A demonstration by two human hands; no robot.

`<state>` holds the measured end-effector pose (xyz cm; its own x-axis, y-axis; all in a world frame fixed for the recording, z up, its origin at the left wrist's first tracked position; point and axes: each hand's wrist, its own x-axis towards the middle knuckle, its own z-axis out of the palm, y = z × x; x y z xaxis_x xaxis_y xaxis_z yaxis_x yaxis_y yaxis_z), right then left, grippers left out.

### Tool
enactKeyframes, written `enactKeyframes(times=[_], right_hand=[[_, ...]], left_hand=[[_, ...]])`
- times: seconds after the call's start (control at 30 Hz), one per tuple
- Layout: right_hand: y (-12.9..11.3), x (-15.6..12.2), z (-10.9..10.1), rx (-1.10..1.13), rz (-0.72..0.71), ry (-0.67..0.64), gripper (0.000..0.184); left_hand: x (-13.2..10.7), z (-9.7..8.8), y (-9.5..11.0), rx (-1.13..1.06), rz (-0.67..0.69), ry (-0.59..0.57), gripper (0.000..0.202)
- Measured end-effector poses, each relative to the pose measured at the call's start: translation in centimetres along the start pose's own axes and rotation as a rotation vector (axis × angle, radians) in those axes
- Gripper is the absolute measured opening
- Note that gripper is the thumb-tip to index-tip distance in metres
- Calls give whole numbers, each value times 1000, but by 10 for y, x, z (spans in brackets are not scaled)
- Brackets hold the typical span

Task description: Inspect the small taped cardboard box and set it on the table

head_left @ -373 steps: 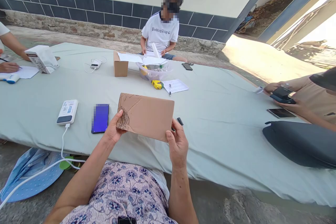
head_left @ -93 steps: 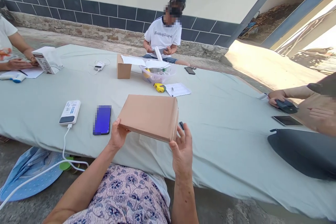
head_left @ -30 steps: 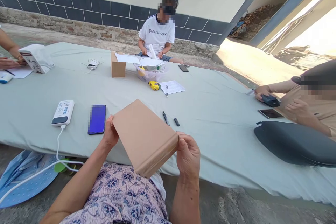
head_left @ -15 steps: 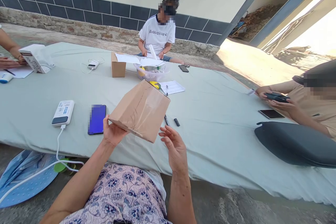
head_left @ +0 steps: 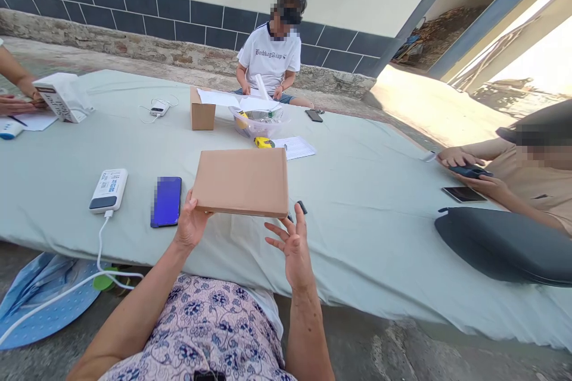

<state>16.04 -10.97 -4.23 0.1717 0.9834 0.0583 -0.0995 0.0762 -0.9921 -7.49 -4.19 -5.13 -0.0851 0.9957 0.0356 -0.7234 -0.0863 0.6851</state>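
Observation:
A brown cardboard box [head_left: 242, 181] is held up above the near side of the table, one broad plain face toward me. My left hand [head_left: 191, 227] grips its lower left corner, thumb on the front and the other fingers partly hidden beneath. Close to the lower right corner, my right hand [head_left: 292, 250] has its fingers spread and holds nothing; whether a fingertip touches the box I cannot tell. Beyond the box lie a yellow tape measure [head_left: 264, 142] and a sheet of paper [head_left: 297, 147]. A black marker cap [head_left: 302, 207] shows just past my right fingertips.
On the green tablecloth [head_left: 370, 190] lie a phone [head_left: 165, 202] and a cabled white power bank [head_left: 108, 190]. Farther back stand a plastic basket [head_left: 259, 127] and another cardboard box [head_left: 202, 116]. A black case [head_left: 500, 244] lies at right. Other people sit around the table.
The box has been turned, so a plain broad face now shows instead of the taped, marked sides. My right hand has spread its fingers and shifted slightly up.

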Motion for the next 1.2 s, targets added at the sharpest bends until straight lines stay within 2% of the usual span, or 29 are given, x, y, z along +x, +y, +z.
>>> enactKeyframes(times=[0.13,0.3,0.5,0.6,0.73,0.9,1.03,1.2], right_hand=[[-2,1,2,-21,33,44,102],[-4,2,3,-54,39,84,84],[5,5,-4,-64,-23,98,92],[9,7,-4,-114,-68,109,92],[10,9,0,-265,-78,133,78],[11,9,-1,-444,-40,175,65],[15,10,-3,-426,-68,231,71],[12,9,15,-411,-117,278,91]], left_hand=[[-2,-1,1,25,6,-55,48],[-6,7,6,28,1,-65,49],[-4,7,10,52,-7,-34,47],[-4,6,9,173,-6,-53,48],[-7,11,8,391,39,-86,48],[-10,13,8,562,58,7,50],[-13,15,9,636,118,36,51],[-21,25,5,722,156,104,75]])
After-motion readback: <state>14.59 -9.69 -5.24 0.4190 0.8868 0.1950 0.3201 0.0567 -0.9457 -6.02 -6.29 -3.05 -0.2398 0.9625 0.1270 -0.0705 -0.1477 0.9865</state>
